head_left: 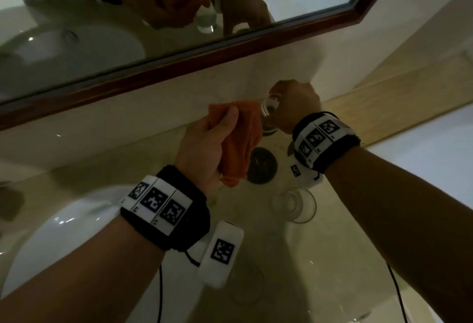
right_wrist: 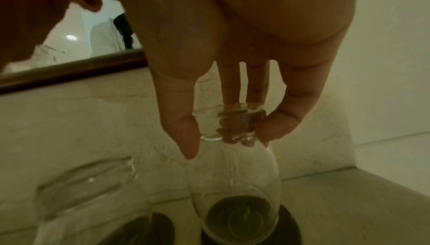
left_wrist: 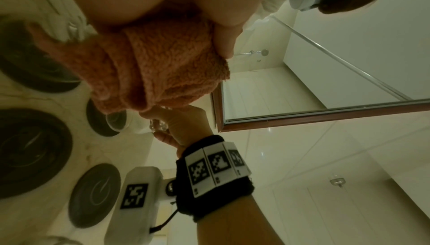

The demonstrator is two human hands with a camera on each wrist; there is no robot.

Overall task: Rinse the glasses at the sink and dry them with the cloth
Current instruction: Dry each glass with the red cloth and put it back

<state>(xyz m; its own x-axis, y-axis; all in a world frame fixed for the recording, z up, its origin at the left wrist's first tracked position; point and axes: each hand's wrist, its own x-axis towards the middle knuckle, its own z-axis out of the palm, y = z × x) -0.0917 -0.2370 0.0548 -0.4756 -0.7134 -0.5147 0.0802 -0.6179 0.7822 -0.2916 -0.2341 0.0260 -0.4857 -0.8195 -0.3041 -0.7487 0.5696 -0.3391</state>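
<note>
My left hand grips a bunched orange cloth, whose fleecy folds hang below the palm in the left wrist view. Just right of it, my right hand holds a clear glass by its thick base, mouth down. In the right wrist view the thumb and fingers pinch that base and the glass hangs just above a dark round coaster. The cloth is beside the glass; I cannot tell whether they touch. A second clear glass stands on the counter nearer me.
A white sink basin lies at lower left. A wood-framed mirror runs along the wall behind. Several dark coasters lie on the pale marble counter. A faint further glass stands near the front.
</note>
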